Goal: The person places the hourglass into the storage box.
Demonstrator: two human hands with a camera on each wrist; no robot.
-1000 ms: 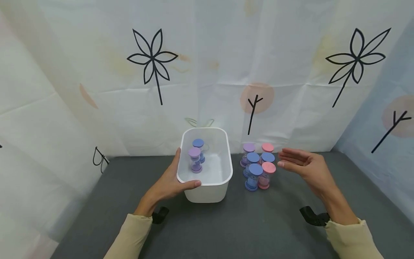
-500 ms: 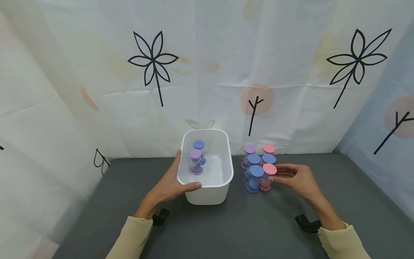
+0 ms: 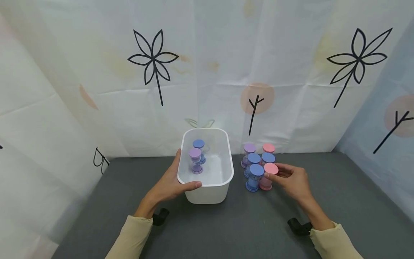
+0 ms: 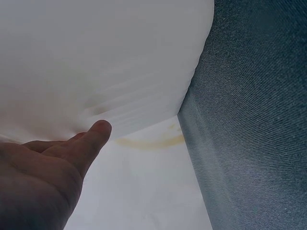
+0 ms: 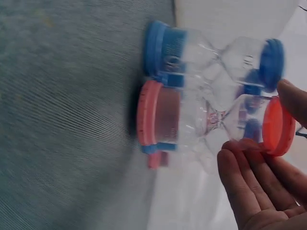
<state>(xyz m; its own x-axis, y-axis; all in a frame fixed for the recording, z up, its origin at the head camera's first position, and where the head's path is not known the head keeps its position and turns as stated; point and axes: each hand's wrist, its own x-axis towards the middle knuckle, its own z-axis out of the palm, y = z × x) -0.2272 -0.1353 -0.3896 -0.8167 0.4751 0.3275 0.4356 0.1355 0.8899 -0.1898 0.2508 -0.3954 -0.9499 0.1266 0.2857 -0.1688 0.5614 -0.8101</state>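
In the head view my left hand (image 3: pixel 169 181) rests against the near left corner of a white plastic bin (image 3: pixel 208 194). Its thumb lies along the front rim and its straight fingers touch the left outer wall, as the left wrist view shows too. Inside the bin stand a purple hourglass (image 3: pixel 195 154) and a blue hourglass (image 3: pixel 198 143). My right hand (image 3: pixel 293 181) pinches the nearest pink hourglass (image 5: pixel 163 115) near its top cap, with the thumb on one side and the fingers on the other. That hourglass stands upright beside the front blue hourglass (image 3: pixel 255 171).
Behind these two stand several more upright hourglasses: a purple one (image 3: pixel 249 148), another pink one (image 3: pixel 268 147) and blue ones (image 3: pixel 253 158). The dark grey table (image 3: pixel 226 230) ends at a white patterned cloth (image 3: pixel 207 72) at the back and sides.
My right hand has moved left and its fingers have closed on the near pink hourglass, which has shifted slightly. The left hand and the bin stay in place.
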